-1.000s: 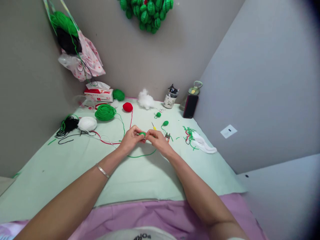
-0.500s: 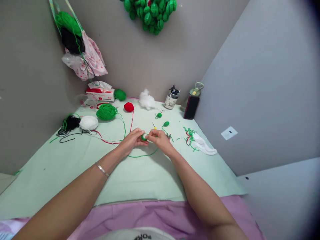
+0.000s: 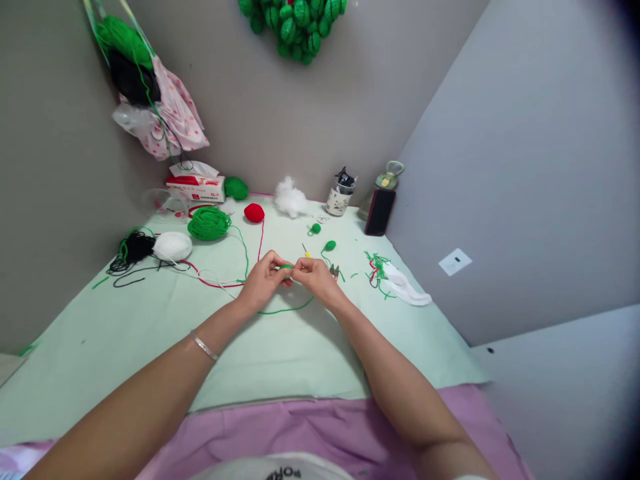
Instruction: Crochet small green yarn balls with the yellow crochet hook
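Between my two hands, above the middle of the table, is a small green crocheted piece (image 3: 286, 267), mostly covered by fingers. My left hand (image 3: 263, 280) is closed around its left side. From the right, my right hand (image 3: 316, 280) pinches its other edge, fingertips close to the left thumb. A green yarn strand (image 3: 287, 312) loops below the hands on the cloth. Just past my right hand lie a yellow-handled hook (image 3: 307, 251) and small snips (image 3: 335, 271). Two small green crocheted balls (image 3: 330, 245) with yarn tails rest farther back.
Left on the table are green yarn (image 3: 209, 223), white yarn (image 3: 173, 247), black yarn (image 3: 137, 248) and a red ball (image 3: 254, 213). Behind stand stuffing (image 3: 290, 198), a tissue box (image 3: 195, 189), a pen cup (image 3: 340, 197) and a phone (image 3: 381, 212). Yarn scraps (image 3: 377, 267) lie right.
White stuffing that showed at the green piece between my fingers is now out of sight. My hands have drawn closer together around the piece. The whole view has shifted slightly.
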{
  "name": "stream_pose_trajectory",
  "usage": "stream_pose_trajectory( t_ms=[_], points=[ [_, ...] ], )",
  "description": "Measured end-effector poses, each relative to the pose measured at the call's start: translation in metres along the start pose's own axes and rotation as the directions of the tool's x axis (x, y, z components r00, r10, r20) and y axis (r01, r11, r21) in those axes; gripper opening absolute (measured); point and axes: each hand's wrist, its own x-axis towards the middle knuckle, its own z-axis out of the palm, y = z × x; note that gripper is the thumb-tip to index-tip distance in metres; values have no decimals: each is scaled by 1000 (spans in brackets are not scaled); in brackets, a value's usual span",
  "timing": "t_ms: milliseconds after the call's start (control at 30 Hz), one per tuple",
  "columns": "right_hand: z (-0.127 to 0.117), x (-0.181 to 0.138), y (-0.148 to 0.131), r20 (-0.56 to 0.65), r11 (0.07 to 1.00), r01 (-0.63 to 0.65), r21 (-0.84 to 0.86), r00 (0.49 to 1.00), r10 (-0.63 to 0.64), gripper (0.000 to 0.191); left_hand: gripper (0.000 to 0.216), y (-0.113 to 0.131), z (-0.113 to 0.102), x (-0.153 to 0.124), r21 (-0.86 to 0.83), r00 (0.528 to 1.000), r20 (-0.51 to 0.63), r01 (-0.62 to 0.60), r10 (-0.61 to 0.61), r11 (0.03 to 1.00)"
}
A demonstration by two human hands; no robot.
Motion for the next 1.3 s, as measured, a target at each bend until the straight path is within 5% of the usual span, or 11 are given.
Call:
stream_pose_trajectory(
  t_ms=[233, 400, 767, 1000, 1300],
  points=[
    [-12, 1, -3, -28, 991, -83, 108, 996, 87, 26, 31, 17, 10, -10, 74, 989, 108, -110, 101, 991],
    [-27, -7, -16, 106, 942, -202, 270, 978, 179, 30, 26, 28, 7, -12, 226, 968, 181, -210, 171, 951],
    [-31, -17, -20, 405, 819, -334, 467, 904, 138, 37, 20, 29, 2, -32, 364, 937, 207, -341, 282, 867],
    [-17, -16, -20, 454, 764, -386, 517, 880, 138, 40, 17, 19, -2, -43, 376, 935, 168, -354, 313, 856],
    [-11, -16, -20, 440, 741, -381, 553, 889, 129, 41, 14, 24, -9, -43, 554, 811, 170, -549, 560, 626]
  ],
)
